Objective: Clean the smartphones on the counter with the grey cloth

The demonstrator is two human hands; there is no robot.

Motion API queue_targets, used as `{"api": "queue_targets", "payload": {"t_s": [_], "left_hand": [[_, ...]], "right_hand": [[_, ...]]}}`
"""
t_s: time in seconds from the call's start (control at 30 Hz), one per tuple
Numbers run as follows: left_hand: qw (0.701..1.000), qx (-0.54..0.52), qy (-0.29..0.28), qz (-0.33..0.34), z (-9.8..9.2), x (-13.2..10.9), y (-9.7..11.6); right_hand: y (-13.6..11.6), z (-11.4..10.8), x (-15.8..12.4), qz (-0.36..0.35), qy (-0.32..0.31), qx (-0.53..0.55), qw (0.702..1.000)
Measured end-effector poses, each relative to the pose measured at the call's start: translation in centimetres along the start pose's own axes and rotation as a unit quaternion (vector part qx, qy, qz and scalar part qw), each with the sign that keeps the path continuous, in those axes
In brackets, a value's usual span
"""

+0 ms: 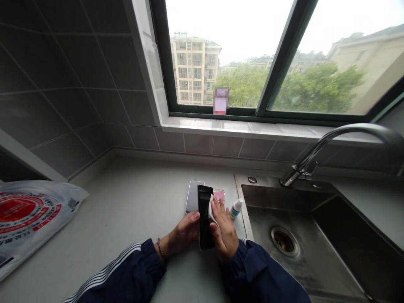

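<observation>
A black smartphone (205,227) is held upright over the counter, its dark screen facing me. My left hand (186,229) grips its left edge, with the fingers behind it partly hidden. Against the right side of the screen, my right hand (224,229) presses a white cloth or wipe (211,210), fingers close together over it. Behind the phone lies a second, grey phone-like slab (193,197) with a pale rim. A clear case or packet with pink in it (219,195) shows beyond my right fingers. Just right of that hand stands a small white-capped spray bottle (236,208).
To the right is a steel sink (303,227) with a drain and a curved chrome faucet (306,158). A white plastic bag with red print (28,214) rests on the counter (126,198) at the left. A window (221,50) with a tiled sill (233,126) rises behind.
</observation>
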State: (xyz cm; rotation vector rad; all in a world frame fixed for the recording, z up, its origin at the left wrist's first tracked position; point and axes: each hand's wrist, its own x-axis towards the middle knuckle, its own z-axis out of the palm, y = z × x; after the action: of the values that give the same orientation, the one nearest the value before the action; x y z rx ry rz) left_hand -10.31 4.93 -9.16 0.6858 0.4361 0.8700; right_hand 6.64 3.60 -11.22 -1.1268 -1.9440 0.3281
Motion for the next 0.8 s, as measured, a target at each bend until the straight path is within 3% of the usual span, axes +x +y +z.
{"api": "queue_targets", "payload": {"t_s": [0.4,0.8], "left_hand": [[0.994,-0.094,0.054,0.021,0.0,0.3,0.5],[0.985,-0.148,0.059,0.066,0.8,0.6,1.6]], "right_hand": [[0.5,0.3,-0.1,-0.01,0.021,-0.002,1.0],[0.1,-0.5,0.4,-0.044,0.061,0.029,0.997]]}}
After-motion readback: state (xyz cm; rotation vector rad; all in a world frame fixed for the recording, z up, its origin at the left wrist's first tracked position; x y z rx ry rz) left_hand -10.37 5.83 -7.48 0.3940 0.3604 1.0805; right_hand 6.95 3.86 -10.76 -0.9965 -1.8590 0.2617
